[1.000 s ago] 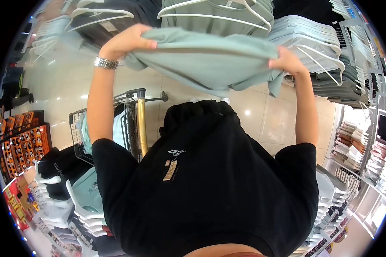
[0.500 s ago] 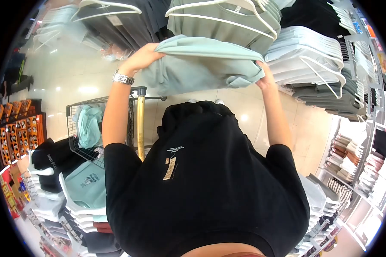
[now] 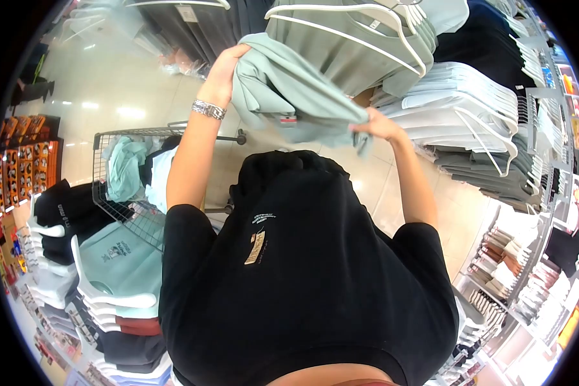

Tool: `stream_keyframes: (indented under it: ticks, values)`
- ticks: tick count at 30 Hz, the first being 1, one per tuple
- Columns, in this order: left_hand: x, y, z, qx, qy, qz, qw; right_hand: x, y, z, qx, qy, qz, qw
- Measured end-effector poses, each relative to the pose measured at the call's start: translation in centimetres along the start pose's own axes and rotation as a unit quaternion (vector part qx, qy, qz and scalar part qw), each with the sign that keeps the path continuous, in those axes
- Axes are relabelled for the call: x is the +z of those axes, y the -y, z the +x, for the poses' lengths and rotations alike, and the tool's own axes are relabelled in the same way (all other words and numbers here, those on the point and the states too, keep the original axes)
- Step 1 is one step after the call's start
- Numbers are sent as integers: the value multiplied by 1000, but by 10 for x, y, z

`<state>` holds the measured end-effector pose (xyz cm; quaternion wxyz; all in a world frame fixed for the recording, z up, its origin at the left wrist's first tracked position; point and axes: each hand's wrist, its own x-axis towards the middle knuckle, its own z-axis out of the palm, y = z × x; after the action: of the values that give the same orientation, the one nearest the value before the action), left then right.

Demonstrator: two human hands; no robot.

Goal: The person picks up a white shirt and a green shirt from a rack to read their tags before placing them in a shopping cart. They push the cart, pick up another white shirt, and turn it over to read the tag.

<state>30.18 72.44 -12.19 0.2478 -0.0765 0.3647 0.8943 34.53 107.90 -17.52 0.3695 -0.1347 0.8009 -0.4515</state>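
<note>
My black shirt (image 3: 341,276) fills the nearest ground, a brown tag (image 3: 255,248) lying on its front. Past it both my arms reach forward. The right elbow is out to the side and that forearm angles back inward; the left forearm, with a silver band (image 3: 209,109) at the wrist, runs more directly ahead.

The pale green garment (image 3: 283,80) hangs between my two hands, ahead of my body and well above the floor (image 3: 135,93). Its long axis slants from the far left down to the near right. My left hand (image 3: 222,76) is clamped on the far end, fingers pointing away from me; my right hand (image 3: 381,125) is closer to my body, pinched on the near end with its fingers turned inward. A small red-and-white label (image 3: 288,119) shows on the sagging cloth, whose lower edge is blurred.

Left of my left forearm is a wire cart (image 3: 94,167) with crumpled mint cloth (image 3: 127,170) in it. Beyond the garment a grey-green shirt (image 3: 341,55) hangs on a white hanger (image 3: 325,9); I cannot tell whether the two fabrics touch. White clothes (image 3: 450,96) hang to the right of my right hand.
</note>
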Motion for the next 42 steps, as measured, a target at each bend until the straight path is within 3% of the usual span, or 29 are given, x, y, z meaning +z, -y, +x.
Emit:
stream_keyframes:
  ticks: [1,3,5,7,9,10,12,13,15,16,17,18,19,20,22,26,34,36,38,39,40,41,42]
  values:
    - [-5,-1,-2,3,-6,-2,1000,-7,-2,6,47,-23,144,988]
    - [-16,-5,-3,9,-12,-8,1000,-20,-9,5,-68,-120,423,895]
    - [-8,-1,-14,23,-13,0,1000,-35,-3,2,-153,-156,523,823]
    - [7,6,-26,74,-4,149,986,-47,14,1,-222,-179,610,740]
    - [20,12,-36,63,-29,210,975,-52,49,-10,-270,-101,666,688]
    - [25,13,-40,48,62,380,921,-58,51,-13,-269,-100,665,689]
    - [40,19,-42,29,200,673,712,-72,54,-16,-329,-33,692,642]
    - [52,28,-40,30,194,672,714,-79,59,-19,-326,-27,691,644]
    - [68,44,-39,-65,102,732,671,-88,69,-28,-359,-20,668,651]
    - [71,47,-39,-59,120,687,715,-92,72,-28,-376,-14,658,653]
    - [69,56,-41,-60,109,686,717,-96,71,-26,-372,-4,661,652]
    - [64,71,-40,50,75,529,844,-101,71,-24,-410,33,652,637]
    - [70,77,-42,162,38,344,924,-106,70,-23,-447,69,642,619]
    - [77,83,-44,163,30,345,924,-110,69,-23,-483,102,631,598]
    - [95,95,-50,200,-130,90,967,-117,69,-19,-488,124,633,588]
    - [109,102,-63,151,-93,-70,982,-123,71,-18,-435,103,664,599]
    - [119,140,-85,199,-146,-71,966,-126,73,-14,-254,-58,670,695]
    - [131,139,-89,176,-185,-141,957,-116,66,-10,-234,-58,660,712]
    - [146,132,-84,198,-214,-160,943,-102,55,-6,-273,-60,348,895]
    - [152,128,-79,214,-234,-174,932,-95,57,-2,-263,9,212,941]
    - [158,125,-75,222,-238,-176,929,-80,68,-1,-250,77,69,963]
    - [163,121,-72,225,-229,-165,932,-59,78,-5,-211,142,105,961]
    - [167,120,-69,229,-221,-153,936,-40,76,3,-260,167,98,946]
